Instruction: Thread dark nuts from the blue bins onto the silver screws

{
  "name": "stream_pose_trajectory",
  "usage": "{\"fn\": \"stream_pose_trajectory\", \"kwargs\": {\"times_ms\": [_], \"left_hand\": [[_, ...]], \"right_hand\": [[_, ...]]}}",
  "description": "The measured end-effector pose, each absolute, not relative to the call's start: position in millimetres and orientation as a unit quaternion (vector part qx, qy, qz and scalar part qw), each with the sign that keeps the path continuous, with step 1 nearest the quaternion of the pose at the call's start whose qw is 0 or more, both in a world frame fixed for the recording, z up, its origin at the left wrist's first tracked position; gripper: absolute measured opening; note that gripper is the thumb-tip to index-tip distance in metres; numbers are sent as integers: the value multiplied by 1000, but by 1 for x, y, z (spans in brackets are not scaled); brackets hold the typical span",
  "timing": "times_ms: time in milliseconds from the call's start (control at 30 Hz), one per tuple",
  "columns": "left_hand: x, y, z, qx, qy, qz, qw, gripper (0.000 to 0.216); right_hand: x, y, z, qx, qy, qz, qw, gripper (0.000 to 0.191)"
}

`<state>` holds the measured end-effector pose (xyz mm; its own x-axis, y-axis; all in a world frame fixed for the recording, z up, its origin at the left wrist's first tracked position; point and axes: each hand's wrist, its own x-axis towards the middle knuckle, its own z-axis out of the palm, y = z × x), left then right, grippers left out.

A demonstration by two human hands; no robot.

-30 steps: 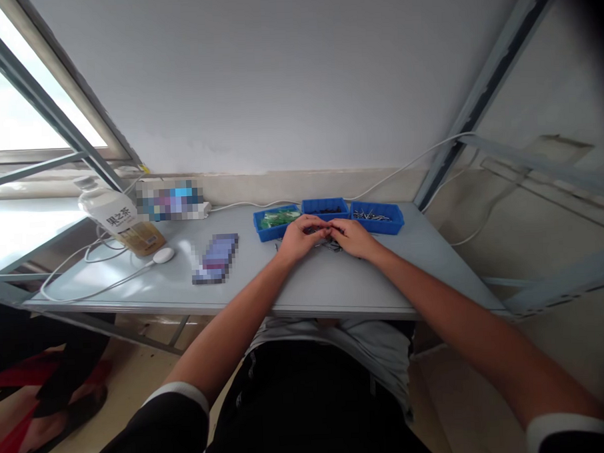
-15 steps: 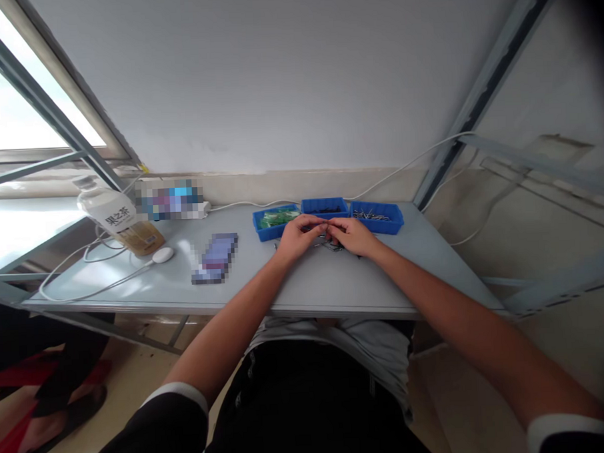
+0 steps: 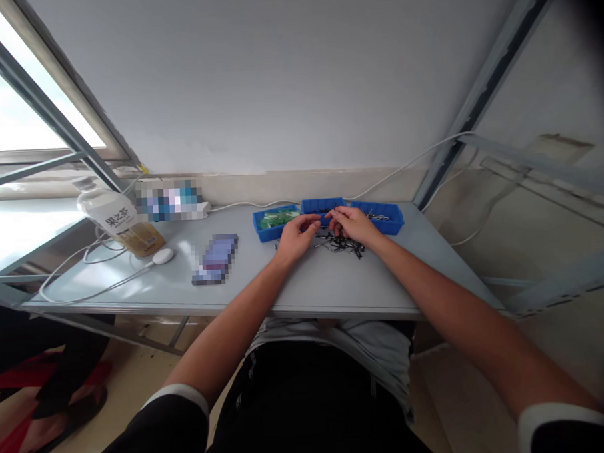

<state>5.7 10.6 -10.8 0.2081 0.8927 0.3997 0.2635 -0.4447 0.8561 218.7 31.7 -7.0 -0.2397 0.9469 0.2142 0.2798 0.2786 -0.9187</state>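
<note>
My left hand is over the desk in front of the green-filled bin, its fingers loosely curved and a little apart from the thumb; nothing shows in it. My right hand faces it across a small gap, with thumb and fingers drawn together; whatever they pinch is too small to make out. Below the hands lies a loose pile of small black and metal pieces. Behind are three blue bins: one with green pieces, one with dark pieces in the middle, and one with slim metal pins.
A blurred-out phone lies left of my hands. Farther left are a tilted drink bottle, a white round-ended cable and a pixelated item. A metal post rises at the right; a seated person's leg shows lower left.
My hands, which met at the fingertips, have drawn slightly apart. The right hand has shifted up and right, leaving more of the black pile in sight.
</note>
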Motion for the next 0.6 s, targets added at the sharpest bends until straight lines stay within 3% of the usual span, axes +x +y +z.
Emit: {"fn": "stream_pose_trajectory", "kwargs": {"times_ms": [100, 267, 333, 433, 600], "left_hand": [[5, 12, -12, 707, 418, 473, 319, 31], [5, 10, -13, 716, 409, 476, 306, 29], [5, 9, -13, 718, 411, 475, 301, 28], [5, 8, -13, 720, 416, 470, 296, 28], [5, 7, -11, 721, 424, 464, 292, 28]], "right_hand": [[221, 34, -5, -496, -697, 335, 394, 45], [224, 11, 3, -473, -825, 115, 288, 28], [228, 2, 4, -453, -858, 41, 239, 31], [235, -3, 1, -431, -883, 8, 188, 45], [241, 2, -9, -400, -900, 14, 171, 36]]}}
